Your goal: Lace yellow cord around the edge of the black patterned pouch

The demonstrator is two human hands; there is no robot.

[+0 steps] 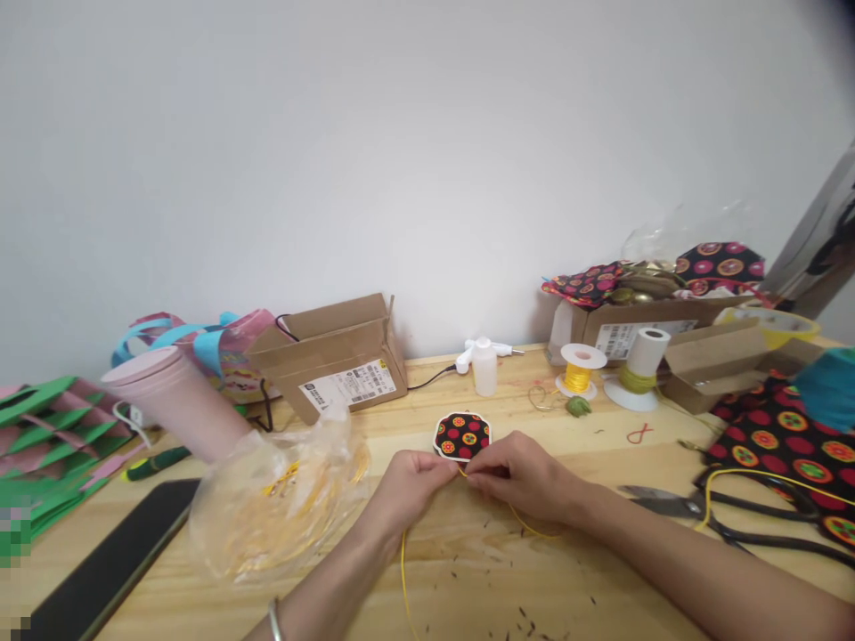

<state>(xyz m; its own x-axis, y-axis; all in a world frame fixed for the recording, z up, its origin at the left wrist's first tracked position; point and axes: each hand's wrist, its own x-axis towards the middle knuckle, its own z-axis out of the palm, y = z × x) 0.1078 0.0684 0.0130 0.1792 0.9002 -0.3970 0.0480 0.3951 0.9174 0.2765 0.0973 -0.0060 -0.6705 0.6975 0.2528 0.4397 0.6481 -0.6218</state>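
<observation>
A small black fabric piece (pixel 462 435) with red and orange round patterns and a white edge lies in front of me. My left hand (pixel 415 485) pinches at its lower edge, thumb and finger together. Close beside it, my right hand (pixel 519 472) has its fingertips closed on a yellow cord (pixel 531 527) at the same edge. One length of the cord hangs below my left hand, another trails under my right. The exact spot where the fingertips meet the cord is partly hidden.
Left are a clear bag (pixel 280 516) of yellow cord, a phone (pixel 113 561) and a cardboard box (pixel 334 356). A white bottle (pixel 484 369), yellow spool (pixel 580 372) and green spool (pixel 634 383) stand behind. Black-handled scissors (pixel 674 506) and patterned fabric (pixel 748 436) lie right.
</observation>
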